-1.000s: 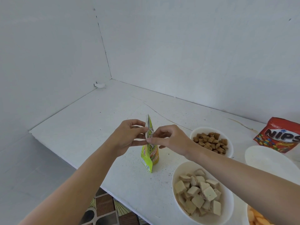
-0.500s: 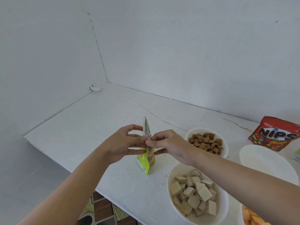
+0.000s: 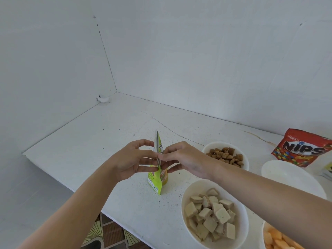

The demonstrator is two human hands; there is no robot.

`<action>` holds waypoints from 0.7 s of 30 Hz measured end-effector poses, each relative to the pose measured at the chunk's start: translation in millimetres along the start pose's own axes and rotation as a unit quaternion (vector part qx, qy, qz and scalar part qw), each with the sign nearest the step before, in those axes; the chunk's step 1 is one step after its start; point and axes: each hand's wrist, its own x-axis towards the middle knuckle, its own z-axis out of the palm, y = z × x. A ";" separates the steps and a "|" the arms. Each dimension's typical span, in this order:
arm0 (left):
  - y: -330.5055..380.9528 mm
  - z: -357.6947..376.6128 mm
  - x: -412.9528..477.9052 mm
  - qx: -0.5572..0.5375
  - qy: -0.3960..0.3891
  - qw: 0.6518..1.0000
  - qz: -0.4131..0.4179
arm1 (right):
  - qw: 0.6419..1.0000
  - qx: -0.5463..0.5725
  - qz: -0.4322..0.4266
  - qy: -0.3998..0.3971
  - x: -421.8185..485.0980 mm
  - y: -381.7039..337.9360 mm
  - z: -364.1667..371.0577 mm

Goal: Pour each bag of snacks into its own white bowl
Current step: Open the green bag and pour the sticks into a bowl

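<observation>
A small green and yellow snack bag (image 3: 156, 178) stands upright on the white table (image 3: 89, 146), seen edge-on. My left hand (image 3: 133, 159) pinches its upper edge from the left and my right hand (image 3: 181, 159) pinches it from the right, fingertips meeting at the bag. To the right a white bowl (image 3: 246, 159) holds brown snack pieces and a nearer white bowl (image 3: 185, 200) holds pale square pieces. Another white bowl (image 3: 291, 178) shows nothing inside. A red Nips bag (image 3: 303, 148) stands at the far right.
A bowl of orange snacks (image 3: 280, 239) is cut off at the bottom right corner. White walls close the table at the back and left. The table's front edge runs diagonally, with patterned floor (image 3: 107, 232) below it. A partly seen white package (image 3: 327, 169) sits at the right edge.
Both hands have stayed pinched on the top of the green bag; the fingers have shifted slightly lower along its edge. The bowls and red bag have not moved.
</observation>
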 end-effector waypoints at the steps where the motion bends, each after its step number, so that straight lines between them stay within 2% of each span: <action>1: 0.9 1.0 0.1 0.003 0.002 1.000 -0.001 | 1.000 -0.004 0.001 -0.002 0.5 -0.1 -0.3; 8: 7.2 11.8 1.2 0.051 0.003 0.999 -0.004 | 0.998 -0.062 -0.021 0.014 5.6 -2.7 3.9; 15: 9.8 16.1 -0.3 0.069 -0.006 0.998 0.004 | 0.999 0.032 -0.008 -0.017 0.3 3.4 -0.4; 21: 11.0 26.2 6.3 0.142 0.032 0.989 0.021 | 0.998 -0.049 -0.038 0.027 0.7 0.3 3.2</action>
